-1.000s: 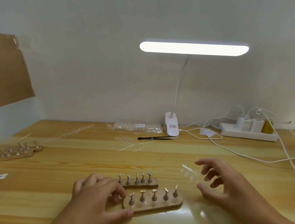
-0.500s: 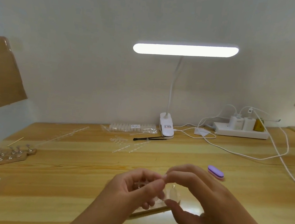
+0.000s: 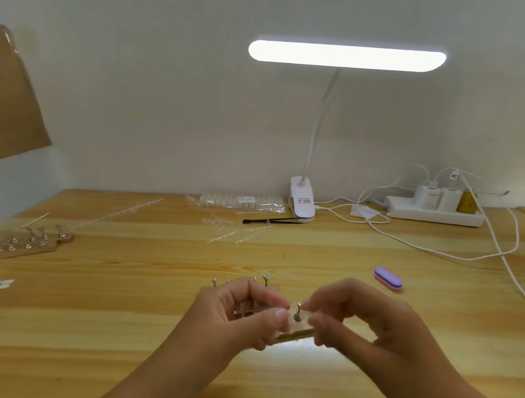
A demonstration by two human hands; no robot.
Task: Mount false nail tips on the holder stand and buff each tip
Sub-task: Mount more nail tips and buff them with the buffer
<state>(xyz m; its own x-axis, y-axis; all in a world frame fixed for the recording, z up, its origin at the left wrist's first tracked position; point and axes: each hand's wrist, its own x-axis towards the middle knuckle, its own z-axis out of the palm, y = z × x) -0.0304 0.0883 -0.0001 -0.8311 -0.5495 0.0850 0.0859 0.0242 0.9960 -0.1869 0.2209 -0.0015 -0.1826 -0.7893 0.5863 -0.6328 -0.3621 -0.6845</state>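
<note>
- Holder stand (image 3: 296, 331): a wooden bar lying flat on the table (image 3: 113, 360), near the front edge and at mid-width. Its long axis runs left to right, and the right end is angled slightly away from the person.
- Its metal pegs point upward. One peg (image 3: 298, 311) shows in the gap between the hands, and more pegs (image 3: 266, 280) rise behind the left knuckles.
- The stand lies under and between both hands, which hide most of it.
- Left hand (image 3: 244, 319): it reaches in from the lower left with curled fingers, thumb tip close to the forefinger just left of the peg. What it grips is too blurred to tell.
- Right hand (image 3: 358, 321): it reaches in from the lower right, with thumb and forefinger drawn together beside the peg top. No clear nail tip can be made out there.
- A purple buffer block (image 3: 388, 279) lies apart, behind and to the right.
</note>
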